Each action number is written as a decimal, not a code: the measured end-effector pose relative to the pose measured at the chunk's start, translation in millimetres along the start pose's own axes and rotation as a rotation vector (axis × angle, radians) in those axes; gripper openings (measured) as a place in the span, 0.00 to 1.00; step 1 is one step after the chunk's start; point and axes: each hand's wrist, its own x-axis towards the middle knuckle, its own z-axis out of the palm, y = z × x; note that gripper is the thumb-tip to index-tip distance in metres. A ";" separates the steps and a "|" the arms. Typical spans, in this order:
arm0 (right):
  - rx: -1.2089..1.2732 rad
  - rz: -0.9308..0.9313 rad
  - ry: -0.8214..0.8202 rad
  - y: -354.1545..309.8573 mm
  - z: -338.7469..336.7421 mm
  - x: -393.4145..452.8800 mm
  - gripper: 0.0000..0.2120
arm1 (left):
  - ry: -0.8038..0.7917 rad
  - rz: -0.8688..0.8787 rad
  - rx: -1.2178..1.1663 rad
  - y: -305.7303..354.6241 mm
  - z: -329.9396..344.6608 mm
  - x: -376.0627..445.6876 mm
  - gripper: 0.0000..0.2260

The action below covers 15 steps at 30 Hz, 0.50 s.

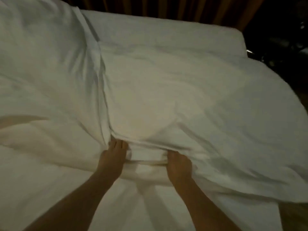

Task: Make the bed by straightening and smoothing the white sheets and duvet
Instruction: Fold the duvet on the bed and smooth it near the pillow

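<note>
A white duvet (pixel 183 100) covers the right half of the bed, puffed up and creased, its near edge folded back in front of me. A second white layer (pixel 41 72) lies rumpled on the left, meeting the duvet along a bunched seam. The white sheet (pixel 116 205) shows below the fold. My left hand (pixel 113 159) grips the duvet's folded edge near the seam, fingertips tucked under the cloth. My right hand (pixel 179 165) grips the same edge a little to the right, fingers hidden inside the fold.
Brown curtains (pixel 175 7) hang behind the bed's far side. The mattress corner (pixel 236 39) sits at the upper right, with dark floor and dim objects (pixel 283 47) beyond it. The room is dim and the picture is blurred.
</note>
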 end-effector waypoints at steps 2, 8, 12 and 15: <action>-0.048 0.006 -0.161 -4.5 9.3 -21.6 0.05 | -0.115 -0.029 0.016 -1.9 18.3 -15.0 0.18; 0.063 0.024 0.299 23.0 -40.0 26.2 0.09 | 0.110 -0.066 -0.055 -6.2 -34.4 36.6 0.13; 0.130 0.035 0.385 23.6 -37.2 3.5 0.14 | 0.379 -0.020 -0.035 -5.4 -36.7 22.0 0.09; -0.027 -0.012 -0.194 -0.6 -0.2 -69.4 0.18 | -0.131 -0.064 0.167 2.8 25.0 -31.5 0.20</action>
